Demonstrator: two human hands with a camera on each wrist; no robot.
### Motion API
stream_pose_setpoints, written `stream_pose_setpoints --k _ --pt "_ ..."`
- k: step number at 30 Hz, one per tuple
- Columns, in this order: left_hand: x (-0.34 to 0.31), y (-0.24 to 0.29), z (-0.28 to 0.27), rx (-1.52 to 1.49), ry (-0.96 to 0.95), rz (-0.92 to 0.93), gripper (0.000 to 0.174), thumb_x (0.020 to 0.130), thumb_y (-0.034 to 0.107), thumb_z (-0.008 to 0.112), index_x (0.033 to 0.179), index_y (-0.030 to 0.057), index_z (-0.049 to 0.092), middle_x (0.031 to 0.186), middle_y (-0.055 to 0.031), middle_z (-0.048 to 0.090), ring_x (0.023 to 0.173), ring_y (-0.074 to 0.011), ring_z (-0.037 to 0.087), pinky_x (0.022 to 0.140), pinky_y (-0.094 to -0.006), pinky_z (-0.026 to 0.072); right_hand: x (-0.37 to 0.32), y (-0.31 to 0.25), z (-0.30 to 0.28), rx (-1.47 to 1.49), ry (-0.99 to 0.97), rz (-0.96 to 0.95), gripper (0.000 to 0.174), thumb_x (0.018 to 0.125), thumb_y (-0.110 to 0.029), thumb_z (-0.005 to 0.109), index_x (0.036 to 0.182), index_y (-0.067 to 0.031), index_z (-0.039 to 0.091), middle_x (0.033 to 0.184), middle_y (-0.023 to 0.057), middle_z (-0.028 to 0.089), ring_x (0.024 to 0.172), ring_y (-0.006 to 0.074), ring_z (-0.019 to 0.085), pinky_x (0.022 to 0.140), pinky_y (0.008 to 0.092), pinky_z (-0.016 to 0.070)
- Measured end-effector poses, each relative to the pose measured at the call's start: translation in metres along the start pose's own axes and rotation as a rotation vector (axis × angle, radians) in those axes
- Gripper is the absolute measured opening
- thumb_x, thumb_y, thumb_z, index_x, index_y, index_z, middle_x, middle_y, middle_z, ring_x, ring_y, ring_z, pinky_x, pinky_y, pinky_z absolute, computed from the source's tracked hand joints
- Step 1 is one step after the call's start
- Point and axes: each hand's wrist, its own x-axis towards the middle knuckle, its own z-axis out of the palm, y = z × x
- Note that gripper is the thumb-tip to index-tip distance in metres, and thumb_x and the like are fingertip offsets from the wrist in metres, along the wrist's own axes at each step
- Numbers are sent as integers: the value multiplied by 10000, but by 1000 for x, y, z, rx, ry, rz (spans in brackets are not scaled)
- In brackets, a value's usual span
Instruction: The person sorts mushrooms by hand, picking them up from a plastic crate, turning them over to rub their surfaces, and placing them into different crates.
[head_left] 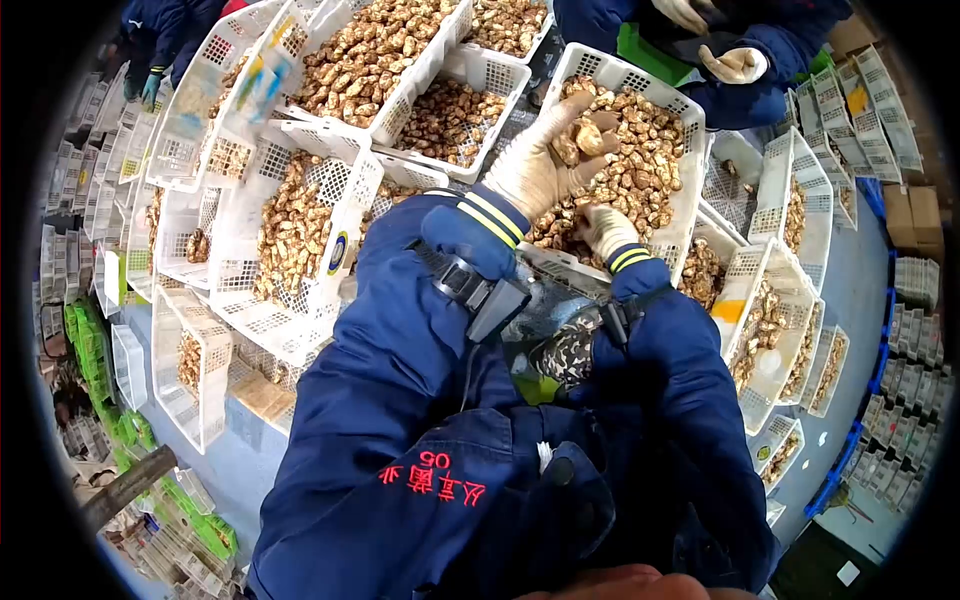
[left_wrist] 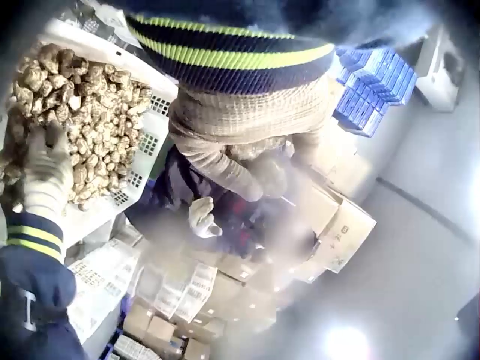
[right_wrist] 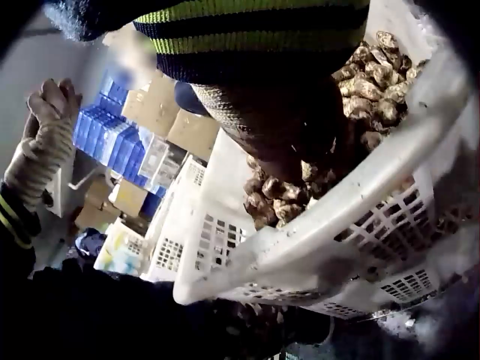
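Observation:
Knobbly brown-and-cream mushrooms (head_left: 640,150) fill a white perforated crate (head_left: 690,130) in front of me. My gloved left hand (head_left: 527,172) is raised over the crate's near left side, palm up, its fingers curled round a few mushrooms (head_left: 577,140). In the left wrist view, the left hand (left_wrist: 232,135) hides most of what it holds. Low at the crate's near edge, my gloved right hand (head_left: 606,232) reaches in among the mushrooms. Its fingertips are buried there in the right wrist view, where the hand (right_wrist: 274,124) is dark; I cannot tell whether it grips one.
More white crates of mushrooms stand at the left (head_left: 300,225) and right (head_left: 765,325). Across from me, another person's gloved hand (head_left: 733,65) shows beside a green crate (head_left: 650,55). Cardboard boxes (head_left: 912,215) and stacked crates line the right side.

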Motion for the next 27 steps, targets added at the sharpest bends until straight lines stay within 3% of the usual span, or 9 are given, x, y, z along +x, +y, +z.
stream_pose_setpoints --k 2,3,6,9,12,18,20,23,27 --pt "0 18 2 28 15 35 362 850 257 658 1133 41 597 1044 -112 614 907 -198 634 646 -273 583 -3 -9 13 -186 23 69 409 821 -234 644 1199 -119 542 1150 162 596 1045 341 583 871 414 494" --pt "-5 30 8 42 169 91 281 824 194 686 1048 31 641 973 -100 626 860 -176 639 611 -243 586 -11 -10 17 -135 75 88 445 806 -263 656 1207 -113 536 1145 167 598 1043 334 587 879 412 490" --pt "-10 64 -11 -58 211 255 232 803 147 701 999 34 647 909 -84 640 774 -162 641 591 -212 572 -15 7 16 -54 39 -7 591 740 -305 725 1246 -87 512 1186 192 574 1057 345 569 901 398 468" --pt "-1 64 -37 -127 318 313 184 813 83 674 974 5 632 912 -108 637 801 -187 638 650 -226 573 -30 27 7 266 -10 56 528 764 -383 694 1185 -86 580 1085 186 626 999 276 600 902 339 466" --pt "1 44 -39 127 271 228 336 808 122 677 1116 53 562 1004 -98 618 912 -197 602 795 -316 545 -23 69 22 926 54 -171 546 802 -368 671 1216 -33 548 1107 116 626 1021 217 586 896 311 449" --pt "11 -4 -50 338 233 -137 372 856 326 624 1150 109 555 991 -43 623 873 -156 608 747 -353 527 -71 9 -57 1120 397 -314 559 794 -334 697 1179 34 527 1060 111 622 968 171 587 872 281 453" --pt "8 -13 -37 292 312 -169 384 841 389 639 1125 140 571 1046 -35 626 803 -172 632 712 -354 534 -93 -21 -78 1193 398 -368 473 856 -284 651 1195 18 520 1019 78 623 762 95 576 675 212 477" --pt "6 -20 -41 266 240 -252 364 826 350 672 1107 138 579 1007 -27 637 843 -191 652 711 -345 543 -109 -49 -93 1396 413 -426 449 898 -248 602 1261 -7 491 985 49 645 705 56 536 616 186 446" --pt "10 -23 -44 195 169 -270 296 849 292 648 1071 102 597 958 -43 644 837 -203 656 716 -357 558 -55 3 -51 849 734 -206 339 866 -252 621 1139 -53 608 971 111 667 856 181 618 794 284 487"
